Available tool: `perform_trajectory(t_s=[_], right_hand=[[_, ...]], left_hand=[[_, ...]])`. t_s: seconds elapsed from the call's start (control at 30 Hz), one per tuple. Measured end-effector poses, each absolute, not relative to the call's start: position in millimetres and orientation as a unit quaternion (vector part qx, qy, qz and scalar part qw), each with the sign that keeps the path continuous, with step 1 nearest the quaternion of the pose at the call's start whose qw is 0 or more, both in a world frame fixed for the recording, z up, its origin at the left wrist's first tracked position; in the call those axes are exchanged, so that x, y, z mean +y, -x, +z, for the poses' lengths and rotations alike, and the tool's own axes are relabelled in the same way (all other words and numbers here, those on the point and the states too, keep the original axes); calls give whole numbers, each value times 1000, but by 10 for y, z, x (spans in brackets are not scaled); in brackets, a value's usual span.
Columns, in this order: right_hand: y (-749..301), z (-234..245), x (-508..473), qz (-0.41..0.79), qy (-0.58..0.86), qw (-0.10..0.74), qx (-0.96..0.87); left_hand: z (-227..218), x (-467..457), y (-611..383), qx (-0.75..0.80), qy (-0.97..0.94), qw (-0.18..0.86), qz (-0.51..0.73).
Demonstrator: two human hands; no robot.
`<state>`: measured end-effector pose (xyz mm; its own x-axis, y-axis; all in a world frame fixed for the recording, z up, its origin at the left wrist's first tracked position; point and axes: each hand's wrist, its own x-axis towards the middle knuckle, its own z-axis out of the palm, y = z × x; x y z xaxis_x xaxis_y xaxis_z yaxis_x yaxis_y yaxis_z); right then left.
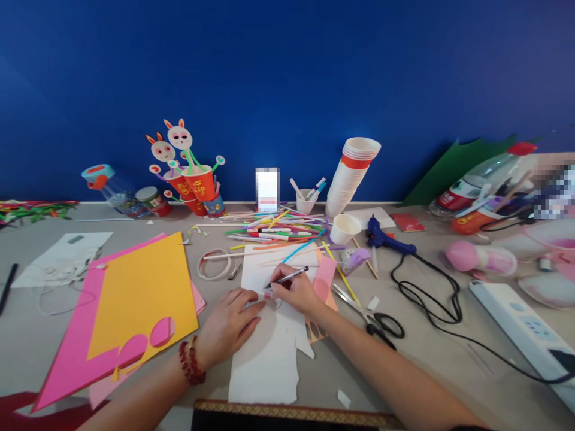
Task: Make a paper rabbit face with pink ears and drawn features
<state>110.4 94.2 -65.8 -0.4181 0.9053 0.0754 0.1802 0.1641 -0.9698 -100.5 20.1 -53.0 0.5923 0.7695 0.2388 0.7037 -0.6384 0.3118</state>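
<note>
My right hand (pixel 296 292) grips a pen (pixel 294 275), its tip down on white paper (pixel 263 365) with a torn right edge. A faint curved outline shows on the sheet just under that hand. Flat on the left side of the same paper lies my left hand (pixel 231 320), fingers stretched toward the pen tip and holding nothing. Peach and pink paper strips (pixel 326 278) stick out from beneath the right side of the sheet. Black-handled scissors (pixel 375 320) rest to the right of my right forearm.
Yellow card (pixel 148 287) over pink card (pixel 67 359) lies left. Behind the paper are scattered coloured sticks (pixel 278 227), a stack of paper cups (pixel 353 173) and rabbit-faced cups (pixel 197 182). A blue glue gun (pixel 389 239) with a black cord and a power strip (pixel 523 329) are right.
</note>
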Motion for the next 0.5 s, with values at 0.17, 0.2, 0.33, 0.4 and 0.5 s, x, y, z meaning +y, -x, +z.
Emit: perform_trajectory(t_s=[0.17,0.2,0.33,0.4,0.5], right_hand=[[-1103,-631,911,487,420,359,-677],[-1101,-627,907,481,425,355,-680],[-1092,-633,899,471,436,338,-688],[-1089,-645,901,470,436,334,-691],[-1091,-663,905,469,434,328,-696]], left_hand=[[-537,180,1013,416,-889,76,175],[-537,176,1012,414,-891,71,174],[-535,169,1009,405,-898,60,159],[-538,168,1009,401,-902,53,153],[-546,168,1009,397,-905,43,145]])
